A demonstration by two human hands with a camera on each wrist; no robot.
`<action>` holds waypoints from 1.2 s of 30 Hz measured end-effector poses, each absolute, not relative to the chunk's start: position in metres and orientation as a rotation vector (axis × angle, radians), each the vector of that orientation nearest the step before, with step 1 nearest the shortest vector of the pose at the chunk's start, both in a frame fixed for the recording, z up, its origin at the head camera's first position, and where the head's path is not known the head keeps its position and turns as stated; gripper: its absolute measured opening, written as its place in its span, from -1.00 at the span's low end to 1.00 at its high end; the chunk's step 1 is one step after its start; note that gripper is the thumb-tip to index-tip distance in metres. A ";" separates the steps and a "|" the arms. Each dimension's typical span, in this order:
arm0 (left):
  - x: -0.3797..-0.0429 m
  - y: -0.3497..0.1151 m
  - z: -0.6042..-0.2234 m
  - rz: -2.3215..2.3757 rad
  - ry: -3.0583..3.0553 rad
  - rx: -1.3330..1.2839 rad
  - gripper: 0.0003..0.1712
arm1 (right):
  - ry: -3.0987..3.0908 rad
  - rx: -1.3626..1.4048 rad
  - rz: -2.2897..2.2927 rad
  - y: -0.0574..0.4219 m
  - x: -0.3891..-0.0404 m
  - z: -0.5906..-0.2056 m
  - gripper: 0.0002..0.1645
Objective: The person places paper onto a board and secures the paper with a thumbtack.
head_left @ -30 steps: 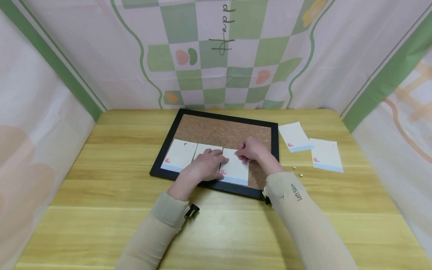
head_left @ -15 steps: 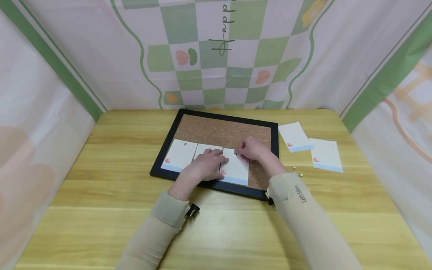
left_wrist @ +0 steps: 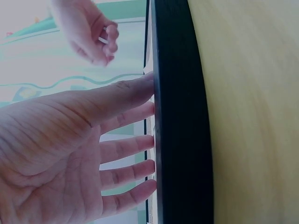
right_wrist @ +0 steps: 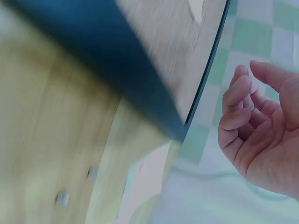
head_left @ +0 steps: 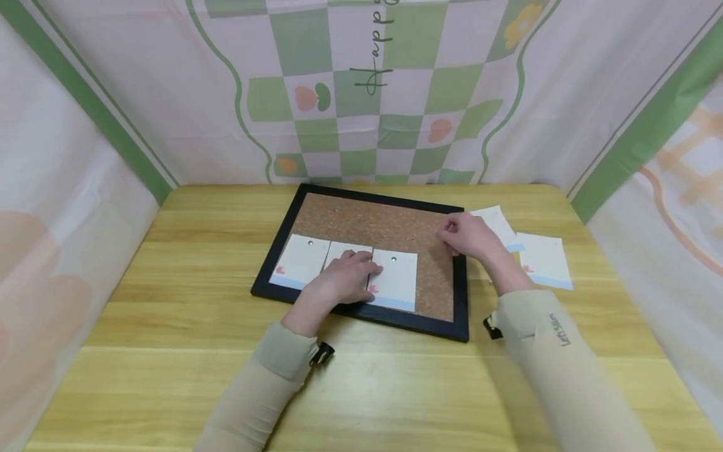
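A black-framed cork board [head_left: 390, 221] lies on the table, with white note cards in a row along its near side. Fingers spread, my left hand [head_left: 341, 279] rests over the middle card [head_left: 337, 248] and reaches the edge of the right card [head_left: 395, 276]. A silver thumbtack [head_left: 393, 258] shows near the top of that right card, another thumbtack [head_left: 310, 243] on the left card [head_left: 299, 260]. My right hand [head_left: 465, 235] hovers over the board's right edge, fingers loosely curled. In the right wrist view its thumb stands apart from the fingertips, with nothing seen held.
Two loose note cards, one partly behind my right hand [head_left: 494, 221] and a nearer card [head_left: 545, 257], lie right of the board. Thumbtacks [right_wrist: 62, 198] stand on the wooden table [head_left: 186, 282] beside them. Patterned cloth [head_left: 361, 125] hangs behind and at both sides.
My right hand has left the right card and moved right to the board's edge, uncovering the thumbtack there. My left hand has stayed in place.
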State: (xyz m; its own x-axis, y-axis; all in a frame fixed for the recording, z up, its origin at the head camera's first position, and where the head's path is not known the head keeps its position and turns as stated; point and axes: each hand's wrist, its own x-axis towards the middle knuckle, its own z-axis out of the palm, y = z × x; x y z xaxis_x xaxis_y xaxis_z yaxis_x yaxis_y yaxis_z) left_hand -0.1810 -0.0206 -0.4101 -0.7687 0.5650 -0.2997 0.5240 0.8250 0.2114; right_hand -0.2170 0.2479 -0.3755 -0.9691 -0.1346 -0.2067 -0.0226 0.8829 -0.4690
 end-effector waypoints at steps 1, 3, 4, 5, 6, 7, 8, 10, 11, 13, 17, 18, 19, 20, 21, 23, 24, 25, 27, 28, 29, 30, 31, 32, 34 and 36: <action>-0.181 -0.021 -0.410 0.164 2.654 0.821 -0.33 | 2.836 -0.121 -0.688 0.255 -0.216 -0.375 -0.71; -0.181 -0.021 -0.410 0.164 2.651 0.820 -0.33 | 2.858 -0.114 -0.676 0.270 -0.215 -0.376 -0.70; -0.181 -0.020 -0.410 0.164 2.650 0.819 -0.33 | 2.865 -0.112 -0.669 0.277 -0.214 -0.377 -0.69; -0.181 -0.020 -0.410 0.163 2.650 0.819 -0.33 | 2.870 -0.110 -0.662 0.284 -0.213 -0.379 -0.68; -0.181 -0.020 -0.411 0.163 2.650 0.819 -0.33 | 2.875 -0.102 -0.653 0.292 -0.212 -0.380 -0.67; -0.180 -0.020 -0.411 0.161 2.653 0.820 -0.33 | 2.881 -0.098 -0.642 0.299 -0.211 -0.382 -0.66; -0.180 -0.021 -0.411 0.160 2.654 0.820 -0.33 | 2.888 -0.092 -0.638 0.307 -0.211 -0.384 -0.66; -0.180 -0.021 -0.411 0.160 2.657 0.820 -0.33 | 2.898 -0.074 -0.630 0.322 -0.209 -0.387 -0.63; -0.180 -0.021 -0.411 0.159 2.658 0.821 -0.33 | 2.906 -0.064 -0.629 0.330 -0.207 -0.388 -0.61; -0.179 -0.021 -0.411 0.160 2.659 0.821 -0.33 | 2.910 -0.032 -0.639 0.345 -0.205 -0.392 -0.58; -0.179 -0.021 -0.410 0.156 2.664 0.826 -0.33 | 2.936 0.027 -0.661 0.372 -0.200 -0.399 -0.48; -0.179 -0.021 -0.410 0.155 2.665 0.828 -0.33 | 2.943 0.044 -0.665 0.379 -0.198 -0.402 -0.46; -0.179 -0.021 -0.410 0.155 2.666 0.829 -0.33 | 2.957 0.056 -0.666 0.385 -0.197 -0.404 -0.44; -0.179 -0.021 -0.410 0.156 2.667 0.830 -0.33 | 2.968 0.067 -0.663 0.391 -0.196 -0.406 -0.43; -0.179 -0.021 -0.410 0.158 2.664 0.830 -0.33 | 2.978 0.083 -0.654 0.397 -0.194 -0.408 -0.41; -0.179 -0.021 -0.411 0.161 2.662 0.827 -0.33 | 2.984 0.125 -0.650 0.407 -0.191 -0.414 -0.37; -0.179 -0.021 -0.411 0.164 2.661 0.825 -0.34 | 2.987 0.148 -0.645 0.412 -0.189 -0.416 -0.35; -0.179 -0.021 -0.411 0.166 2.660 0.823 -0.34 | 2.992 0.167 -0.639 0.416 -0.187 -0.418 -0.32; -0.179 -0.020 -0.411 0.166 2.659 0.820 -0.33 | 3.007 0.205 -0.613 0.422 -0.184 -0.422 -0.27; -0.179 -0.020 -0.411 0.166 2.660 0.820 -0.33 | 3.009 0.230 -0.599 0.425 -0.183 -0.424 -0.23; -0.179 -0.020 -0.412 0.163 2.663 0.820 -0.34 | 3.006 0.255 -0.588 0.426 -0.182 -0.425 -0.20; -0.179 -0.020 -0.411 0.162 2.664 0.820 -0.34 | 3.004 0.277 -0.571 0.428 -0.181 -0.426 -0.15; -0.180 -0.020 -0.412 0.160 2.664 0.820 -0.34 | 2.998 0.295 -0.552 0.429 -0.180 -0.427 -0.10; -0.180 -0.020 -0.412 0.158 2.665 0.821 -0.34 | 2.990 0.311 -0.522 0.430 -0.180 -0.427 -0.05; -0.180 -0.021 -0.412 0.155 2.666 0.821 -0.34 | 2.959 0.335 -0.466 0.432 -0.179 -0.427 0.06; -0.180 -0.021 -0.412 0.156 2.666 0.821 -0.34 | 2.931 0.328 -0.397 0.433 -0.178 -0.426 0.16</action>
